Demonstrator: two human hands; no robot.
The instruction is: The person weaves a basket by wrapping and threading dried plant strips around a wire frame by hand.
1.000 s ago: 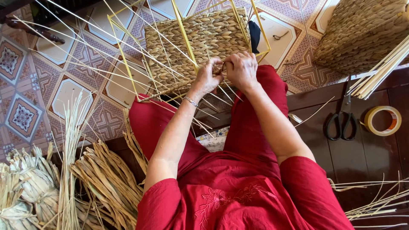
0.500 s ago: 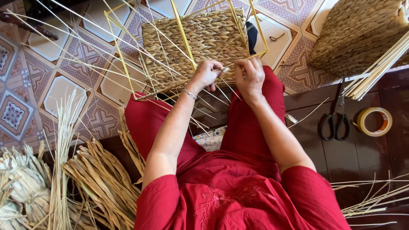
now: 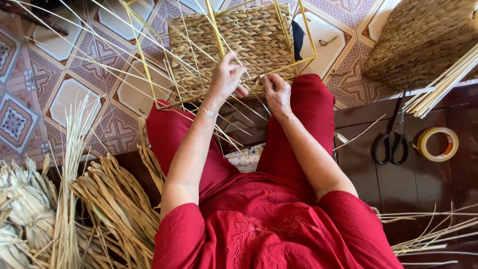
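A half-woven straw basket (image 3: 234, 40) on a yellow wire frame (image 3: 142, 60) rests on my knees, with many thin straw strands sticking out of it. My left hand (image 3: 226, 77) pinches strands at the basket's near edge, fingers closed around them. My right hand (image 3: 276, 89) is beside it, thumb and fingers gripping a strand at the same edge. Both arms come from red sleeves over red trousers.
Bundles of dried straw (image 3: 114, 209) lie at my left, with tied bundles (image 3: 22, 199) further left. A finished woven basket (image 3: 423, 40) stands at upper right. Black scissors (image 3: 391, 144) and a roll of tape (image 3: 438, 144) lie on the dark wooden bench. Patterned tile floor lies beyond.
My hands have drawn slightly apart along the basket's near edge, the left lifting with its strands. The view has shifted a little, and the basket sits more centred.
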